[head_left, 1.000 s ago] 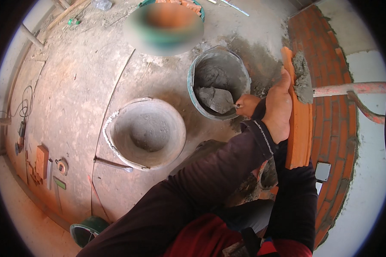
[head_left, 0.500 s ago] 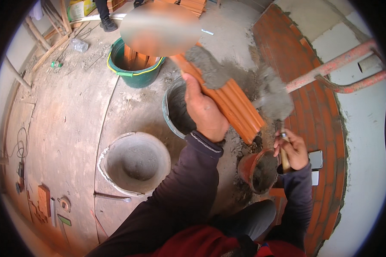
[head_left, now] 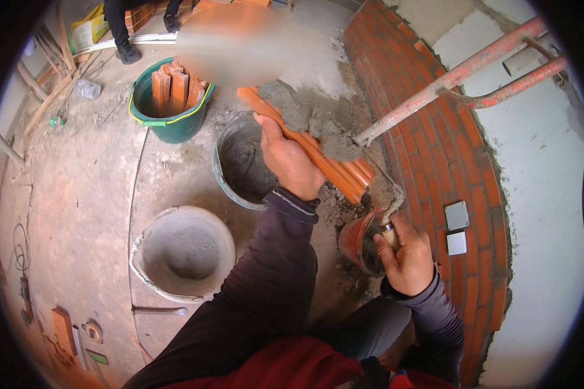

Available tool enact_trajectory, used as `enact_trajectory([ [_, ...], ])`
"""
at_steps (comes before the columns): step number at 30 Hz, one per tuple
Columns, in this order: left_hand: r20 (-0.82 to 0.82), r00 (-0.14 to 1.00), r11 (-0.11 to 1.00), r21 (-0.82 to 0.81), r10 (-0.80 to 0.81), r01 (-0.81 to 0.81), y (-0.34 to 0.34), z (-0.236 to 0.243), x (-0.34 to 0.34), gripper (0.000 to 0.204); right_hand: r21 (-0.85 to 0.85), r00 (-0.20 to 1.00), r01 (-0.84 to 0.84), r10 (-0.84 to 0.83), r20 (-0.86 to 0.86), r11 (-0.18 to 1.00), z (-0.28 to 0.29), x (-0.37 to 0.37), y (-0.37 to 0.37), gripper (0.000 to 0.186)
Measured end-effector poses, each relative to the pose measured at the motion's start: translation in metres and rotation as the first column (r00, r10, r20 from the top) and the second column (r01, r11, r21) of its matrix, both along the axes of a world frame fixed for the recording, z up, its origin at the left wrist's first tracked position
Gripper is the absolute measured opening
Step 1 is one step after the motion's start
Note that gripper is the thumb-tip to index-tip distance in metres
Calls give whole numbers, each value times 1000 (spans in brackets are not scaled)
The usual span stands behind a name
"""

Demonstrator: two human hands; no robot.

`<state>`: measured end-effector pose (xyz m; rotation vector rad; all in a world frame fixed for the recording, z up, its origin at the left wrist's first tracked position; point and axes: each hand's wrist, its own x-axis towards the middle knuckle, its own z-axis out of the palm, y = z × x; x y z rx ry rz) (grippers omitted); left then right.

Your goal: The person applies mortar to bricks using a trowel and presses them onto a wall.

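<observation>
My left hand (head_left: 295, 162) is wrapped round a long, grooved orange brick slip (head_left: 353, 180) and holds it tilted in the air. Grey mortar (head_left: 340, 139) lies along its upper side. In my right hand (head_left: 409, 259) is a trowel (head_left: 389, 235), gripped by its wooden handle; its blade meets the mortar near the slip's right end and is partly covered. Below the slip, beside my right hand, stands a small red bucket (head_left: 352, 240) with mortar inside. A bluish-rimmed bucket of wet mortar (head_left: 217, 165) is just left of my left hand.
A whitish mortar-crusted bucket (head_left: 139, 259) stands at left. Behind it, a green bucket (head_left: 182, 133) holds several brick slips. Brickwork (head_left: 448, 188) runs along the right, crossed by a red metal pole (head_left: 480, 65). Another person's legs (head_left: 118, 26) show far left. A blurred patch hides part of the back.
The trowel has come down and left from beside the slip onto its mortar. More mortar now covers the slip's right part. The view has shifted, moving the surroundings leftward.
</observation>
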<state>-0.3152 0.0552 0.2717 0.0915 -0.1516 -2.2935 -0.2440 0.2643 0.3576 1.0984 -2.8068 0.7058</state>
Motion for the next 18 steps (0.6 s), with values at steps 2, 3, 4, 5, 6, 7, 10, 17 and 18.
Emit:
enact_trajectory([
  [2, 22, 1000, 999, -35, -2, 3, 1, 0, 0, 55, 19, 1000, 0, 0, -3, 1000, 4, 1, -2, 29],
  [3, 12, 1000, 999, -34, 5, -5, 1, 0, 0, 55, 28, 1000, 2, -2, -5, 1000, 6, 2, -3, 30],
  [4, 2, 1000, 999, -35, 13, -13, 1, 1, 1, 55, 37, 999, -4, 5, -42, 999, 5, 3, -4, 30],
  [5, -8, 1000, 999, -32, 19, -19, 2, 2, 1, 55, 49, 997, -7, 11, -80, 999, 3, 4, -4, 30],
  [6, 4, 1000, 999, -25, 28, -28, 3, 1, -1, 55, 60, 993, -10, 17, -117, 998, 2, 5, -3, 31],
  [7, 16, 999, 999, -18, 38, -37, 3, -2, -4, 55, 63, 992, -1, 9, -125, 998, 2, 7, -3, 31],
  [10, 54, 998, 999, -34, -12, 14, 3, -7, -2, 53, 60, 991, 15, -7, -132, 998, 0, 9, -1, 32],
  [17, -13, 1000, 1000, 2, -13, 13, 6, -3, -5, 57, 38, 995, -7, 11, -96, 999, 3, 12, -3, 37],
  [18, -16, 1000, 1000, -1, -25, 25, 6, -5, -8, 57, 50, 996, -9, 13, -87, 999, 5, 12, -3, 38],
])
